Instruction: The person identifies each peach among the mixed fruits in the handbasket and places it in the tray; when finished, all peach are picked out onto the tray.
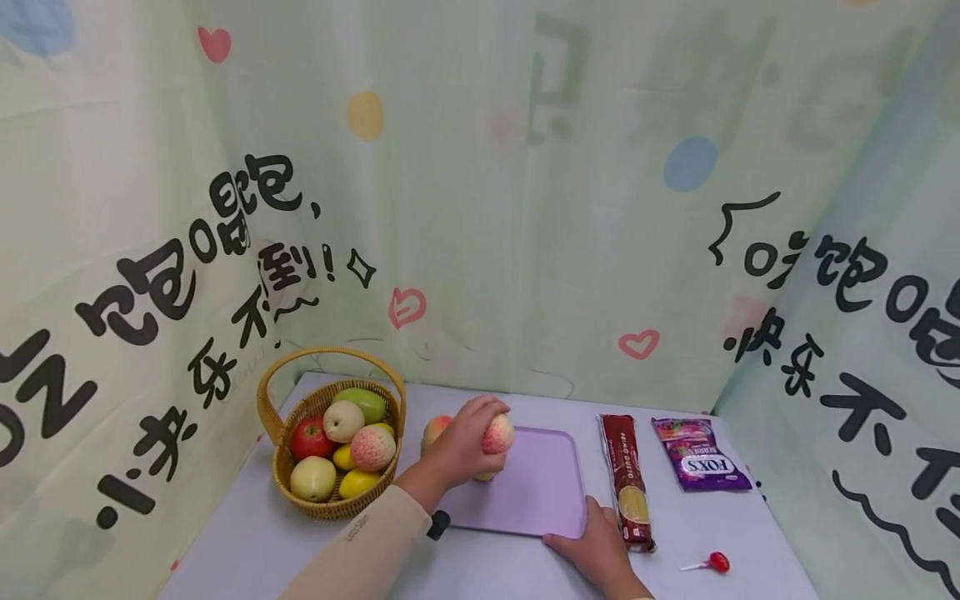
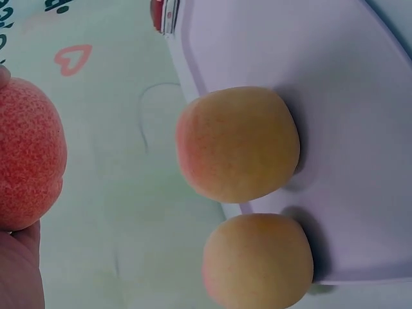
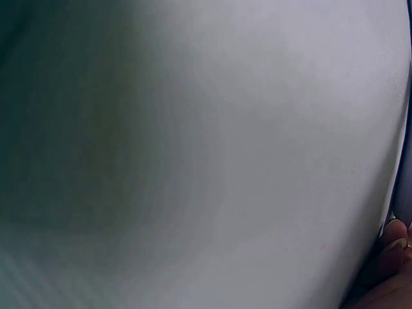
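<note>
My left hand point(image 1: 461, 443) grips a pink speckled peach point(image 1: 498, 434) above the lilac tray point(image 1: 538, 492). That peach point(image 2: 29, 154) is at the left edge of the left wrist view, with fingers above and below it. Two paler peaches rest on the tray's left part: one peach point(image 2: 241, 145) and another peach point(image 2: 259, 261) are close together. In the head view the left hand partly hides them. At the tray's near right corner, my right hand point(image 1: 596, 542) holds the rim between thumb and fingers. Its fingertips point(image 3: 394, 235) show at the right wrist view's lower right edge.
A wicker basket point(image 1: 330, 510) with several fruits stands on the left. Right of the tray lie a long dark red biscuit pack point(image 1: 627, 479), a purple candy bag point(image 1: 697, 454) and a red lollipop point(image 1: 718, 562). Printed curtains point(image 1: 510, 250) surround the white table point(image 1: 225, 542).
</note>
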Motion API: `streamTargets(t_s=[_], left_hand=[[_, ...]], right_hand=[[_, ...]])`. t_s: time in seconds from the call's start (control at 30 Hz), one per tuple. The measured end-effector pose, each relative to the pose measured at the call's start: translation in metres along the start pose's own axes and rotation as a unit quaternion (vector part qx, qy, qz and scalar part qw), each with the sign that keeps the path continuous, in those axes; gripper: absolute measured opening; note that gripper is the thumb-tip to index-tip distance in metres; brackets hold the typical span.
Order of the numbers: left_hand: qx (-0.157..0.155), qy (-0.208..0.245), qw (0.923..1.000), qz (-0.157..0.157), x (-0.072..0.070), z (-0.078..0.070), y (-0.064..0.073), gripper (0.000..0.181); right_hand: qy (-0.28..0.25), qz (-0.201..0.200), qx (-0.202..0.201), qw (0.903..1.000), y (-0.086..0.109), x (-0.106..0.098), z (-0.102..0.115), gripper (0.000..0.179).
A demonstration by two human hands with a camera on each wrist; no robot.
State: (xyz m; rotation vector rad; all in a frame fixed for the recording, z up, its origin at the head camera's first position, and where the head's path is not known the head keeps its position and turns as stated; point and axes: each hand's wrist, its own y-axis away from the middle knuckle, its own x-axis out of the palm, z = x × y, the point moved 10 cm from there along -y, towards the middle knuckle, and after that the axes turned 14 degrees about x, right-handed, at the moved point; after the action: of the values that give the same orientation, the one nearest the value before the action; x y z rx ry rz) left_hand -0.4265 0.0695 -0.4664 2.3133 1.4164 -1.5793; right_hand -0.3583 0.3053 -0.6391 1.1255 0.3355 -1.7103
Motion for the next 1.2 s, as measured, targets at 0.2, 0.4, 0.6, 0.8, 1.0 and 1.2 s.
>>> streamTargets(t_s=[0.2,0.4,0.6,0.8,1.0,1.2], left_hand=[[-0.007,0.005,0.9999,0.014,0.010,0.001,0.000,0.066],[0.011,0.008,0.9995,0.027,0.020,0.002,-0.003,0.065],[0.015,0.011,0.9985,0.051,0.032,-0.001,-0.010,0.064],[0.039,0.001,0.9976,0.057,0.040,-0.004,-0.014,0.063],[0.064,-0.010,0.9962,0.059,0.048,-0.005,-0.015,0.061],[0.065,-0.013,0.9960,0.061,0.053,-0.003,-0.017,0.063]], right_hand=[[-0.003,0.002,-0.005,1.0000,0.001,0.002,-0.001,0.126],[0.000,0.005,-0.001,1.0000,0.000,0.003,-0.001,0.128],[0.001,0.005,0.001,1.0000,-0.001,0.002,-0.001,0.126],[0.004,0.012,0.006,0.9999,-0.001,0.003,-0.002,0.128],[0.005,0.005,-0.004,1.0000,-0.001,0.001,0.000,0.125],[0.008,0.001,-0.009,0.9999,-0.001,-0.001,0.002,0.125]])
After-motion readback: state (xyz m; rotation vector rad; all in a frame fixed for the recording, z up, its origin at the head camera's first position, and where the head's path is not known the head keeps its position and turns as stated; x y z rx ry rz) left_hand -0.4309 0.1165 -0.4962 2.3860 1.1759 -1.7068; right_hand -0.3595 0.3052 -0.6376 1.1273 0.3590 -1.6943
